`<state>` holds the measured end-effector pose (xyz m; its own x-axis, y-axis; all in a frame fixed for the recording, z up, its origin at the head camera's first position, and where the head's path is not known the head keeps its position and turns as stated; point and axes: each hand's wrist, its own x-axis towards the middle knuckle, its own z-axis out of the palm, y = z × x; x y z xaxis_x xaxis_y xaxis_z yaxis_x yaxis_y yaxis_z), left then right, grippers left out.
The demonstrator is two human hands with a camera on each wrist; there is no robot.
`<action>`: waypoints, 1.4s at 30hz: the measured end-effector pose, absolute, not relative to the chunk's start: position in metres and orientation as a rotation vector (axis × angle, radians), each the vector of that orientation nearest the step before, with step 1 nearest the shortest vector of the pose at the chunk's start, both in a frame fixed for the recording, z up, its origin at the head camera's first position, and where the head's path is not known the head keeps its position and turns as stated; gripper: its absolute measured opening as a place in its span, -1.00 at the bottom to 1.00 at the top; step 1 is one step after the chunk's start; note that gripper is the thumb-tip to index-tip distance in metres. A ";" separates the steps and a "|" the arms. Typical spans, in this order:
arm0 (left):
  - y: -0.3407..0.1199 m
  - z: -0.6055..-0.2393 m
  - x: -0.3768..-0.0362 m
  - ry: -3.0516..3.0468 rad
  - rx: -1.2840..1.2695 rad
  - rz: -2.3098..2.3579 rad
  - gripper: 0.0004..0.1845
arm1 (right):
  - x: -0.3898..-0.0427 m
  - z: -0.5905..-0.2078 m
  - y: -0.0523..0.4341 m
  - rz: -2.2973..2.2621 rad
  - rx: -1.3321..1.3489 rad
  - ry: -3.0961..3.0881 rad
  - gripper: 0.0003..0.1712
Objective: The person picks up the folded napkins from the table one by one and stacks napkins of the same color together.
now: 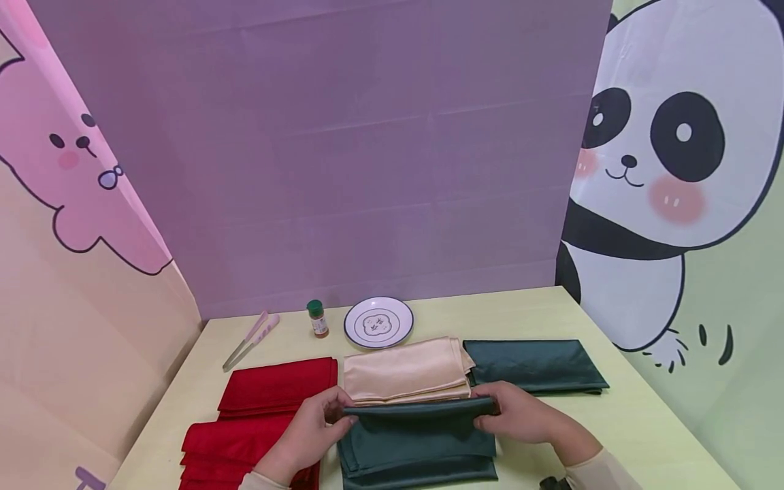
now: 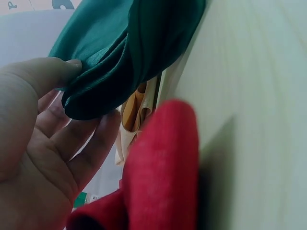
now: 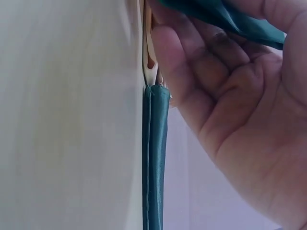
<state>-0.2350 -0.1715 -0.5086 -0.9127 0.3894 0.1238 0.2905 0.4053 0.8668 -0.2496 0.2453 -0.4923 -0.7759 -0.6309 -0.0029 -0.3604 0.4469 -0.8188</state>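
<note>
A dark green folded cloth (image 1: 416, 442) lies at the table's near edge. My left hand (image 1: 315, 425) pinches its far left corner between thumb and fingers; the left wrist view shows the green cloth (image 2: 124, 52) held that way. My right hand (image 1: 514, 412) pinches its far right corner, and the right wrist view shows the green fabric (image 3: 230, 19) under the thumb. The cloth's far edge is lifted slightly. A beige folded cloth (image 1: 404, 371) lies just behind it.
Two red folded cloths (image 1: 275, 388) (image 1: 233, 449) lie at the left. Another green folded cloth (image 1: 535, 365) lies at the right. Behind them stand a white plate (image 1: 378, 322), a small spice bottle (image 1: 317, 318) and tongs (image 1: 251, 340). Printed panels wall in the table.
</note>
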 end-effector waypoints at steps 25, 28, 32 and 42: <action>-0.167 -0.510 -0.235 2.535 0.629 1.677 -0.62 | -0.249 -0.491 0.248 -1.453 -0.820 2.387 -0.60; -0.166 -0.510 -0.235 2.525 0.640 1.701 -0.63 | -0.249 -0.490 0.246 -1.485 -0.806 2.384 -0.58; -0.165 -0.512 -0.235 2.495 0.655 1.747 -0.65 | -0.248 -0.489 0.244 -1.545 -0.817 2.381 -0.55; -0.163 -0.512 -0.235 2.380 0.625 1.873 -0.64 | -0.245 -0.485 0.243 -1.570 -0.738 2.518 -0.48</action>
